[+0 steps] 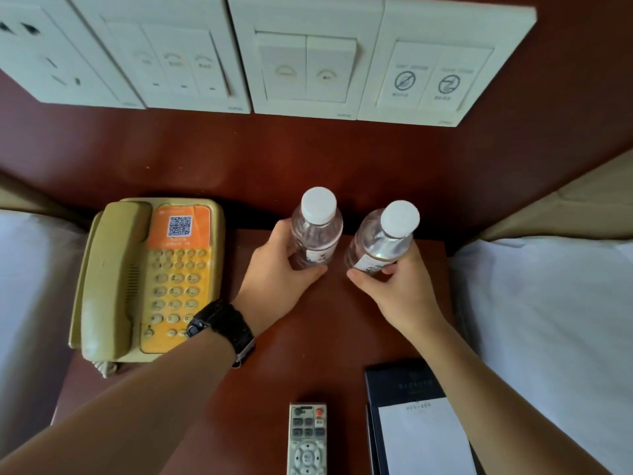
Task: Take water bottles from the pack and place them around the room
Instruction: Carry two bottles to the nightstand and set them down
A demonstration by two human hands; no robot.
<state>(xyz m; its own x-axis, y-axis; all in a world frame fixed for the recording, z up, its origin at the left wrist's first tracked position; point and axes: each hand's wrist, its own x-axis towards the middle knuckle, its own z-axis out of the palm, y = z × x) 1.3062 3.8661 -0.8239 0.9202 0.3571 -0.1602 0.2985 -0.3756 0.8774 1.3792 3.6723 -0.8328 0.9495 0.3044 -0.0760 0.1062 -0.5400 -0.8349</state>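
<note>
Soft, even light fills the scene, fairly bright with no hard shadows; only faint shade sits under the phone (147, 279) and behind the 2 bottles. The white switch plates (274, 56) look slightly washed out and soft. Wide-angle distortion bends the plates and bedding (555, 320) near the edges. Fine print is blurred throughout

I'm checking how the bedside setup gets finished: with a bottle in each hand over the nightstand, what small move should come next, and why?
Probably tip the right bottle upright and set it down. It leans toward the left bottle, which looks upright; the right hand and left hand each grip one at the back of the nightstand, beside the phone.
</note>
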